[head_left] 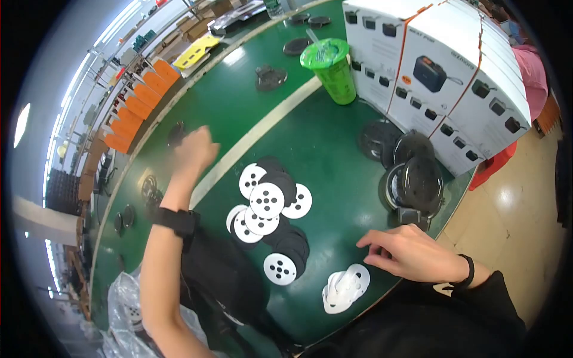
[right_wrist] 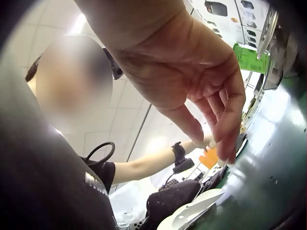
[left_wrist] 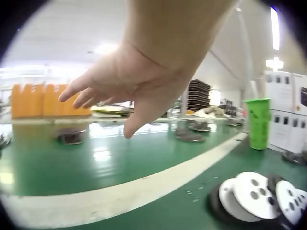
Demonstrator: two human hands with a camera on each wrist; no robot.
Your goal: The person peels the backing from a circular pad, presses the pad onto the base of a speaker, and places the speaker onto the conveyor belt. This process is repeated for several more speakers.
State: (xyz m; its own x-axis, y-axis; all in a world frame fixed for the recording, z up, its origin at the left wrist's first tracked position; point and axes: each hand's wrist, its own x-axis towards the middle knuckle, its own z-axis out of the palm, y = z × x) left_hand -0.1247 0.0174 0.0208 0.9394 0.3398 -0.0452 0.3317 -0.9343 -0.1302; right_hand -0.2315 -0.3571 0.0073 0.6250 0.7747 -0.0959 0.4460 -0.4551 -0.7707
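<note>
My left hand (head_left: 197, 149) is stretched over the far side of the green table, blurred in the head view. In the left wrist view its fingers reach out loosely with nothing in them. A dark round part (head_left: 177, 134) lies beside that hand. My right hand (head_left: 412, 253) hovers by the near edge, fingers loosely bent and holding nothing. Just left of it sits a small stack of white plates (head_left: 346, 288) with holes. Between the hands, white discs with holes (head_left: 267, 200) and black discs (head_left: 290, 250) lie in an overlapping pile.
Glossy black round parts (head_left: 421, 182) are heaped at the right, before white printed boxes (head_left: 439, 71). A green cup (head_left: 334, 74) with a straw stands beside the boxes. A pale strip (head_left: 262, 128) runs along the table. Orange bins (head_left: 143, 98) line the far side.
</note>
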